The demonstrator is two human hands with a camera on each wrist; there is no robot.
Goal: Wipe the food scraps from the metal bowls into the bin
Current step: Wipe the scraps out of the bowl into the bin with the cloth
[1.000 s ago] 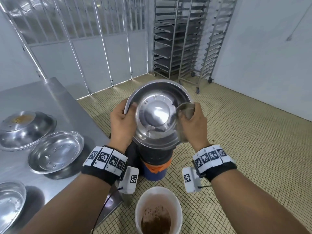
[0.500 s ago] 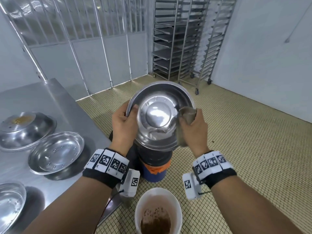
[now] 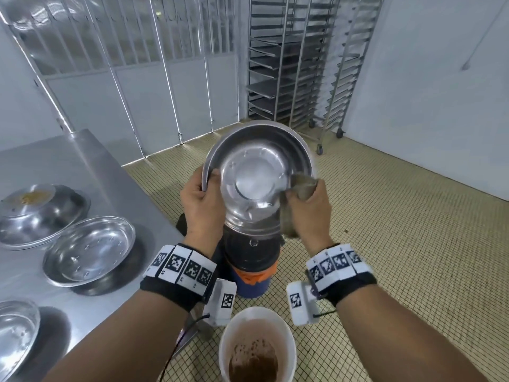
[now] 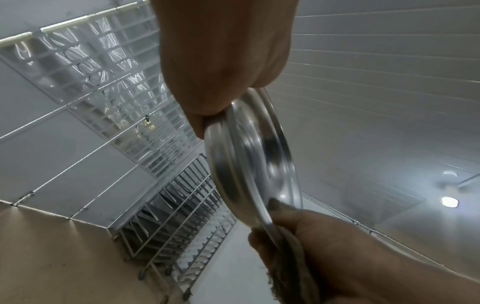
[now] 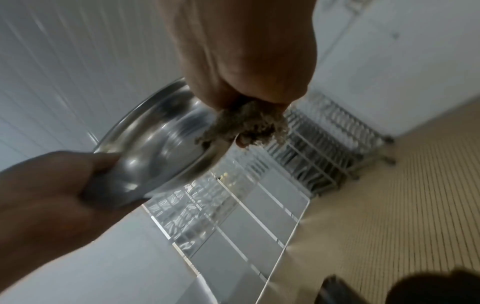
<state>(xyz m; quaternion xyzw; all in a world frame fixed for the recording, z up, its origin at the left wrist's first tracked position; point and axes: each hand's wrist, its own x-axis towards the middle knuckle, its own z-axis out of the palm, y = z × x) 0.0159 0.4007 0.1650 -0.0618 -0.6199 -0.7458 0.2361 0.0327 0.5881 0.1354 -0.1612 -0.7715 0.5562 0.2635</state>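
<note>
Nearest in head view: white bucket [image 3: 257, 343] on the tiled floor, brown slop in its bottom, sitting between the two forearms. Just past it, the bin [image 3: 252, 260], dark liner, orange band, blue base, directly under the held bowl. Left hand [image 3: 202, 204] grips the metal bowl [image 3: 257, 177] at its left rim, thumb inside, fingers behind; bowl is tilted steeply, open side toward the camera, lower edge over the bin mouth. Right hand [image 3: 305, 209] is closed round a brownish cloth [image 3: 301, 186], pressed against the bowl's right inner wall at the rim. Interior looks clean in head view; no scraps that I can make out. Left wrist view shows what head view can't: bowl edge-on [image 4: 255, 164], near vertical, left hand [image 4: 223, 55] clamped on the rim, cloth [image 4: 293, 253] wrapped over the rim under the right hand [image 4: 337, 253]. Right wrist view shows the cloth [image 5: 246, 127] bunched and sticking out of the fist [image 5: 246, 51], touching the bowl's inside [image 5: 161, 144]; blurred. Left of the person: steel table [image 3: 91, 172] with three more bowls, one at the near edge [image 3: 16, 332], one empty [image 3: 89, 250], one farther with yellowish scraps [image 3: 41, 210]. Far wall: tray racks [image 3: 303, 64] on castors, barred metal panels [image 3: 132, 51].
</note>
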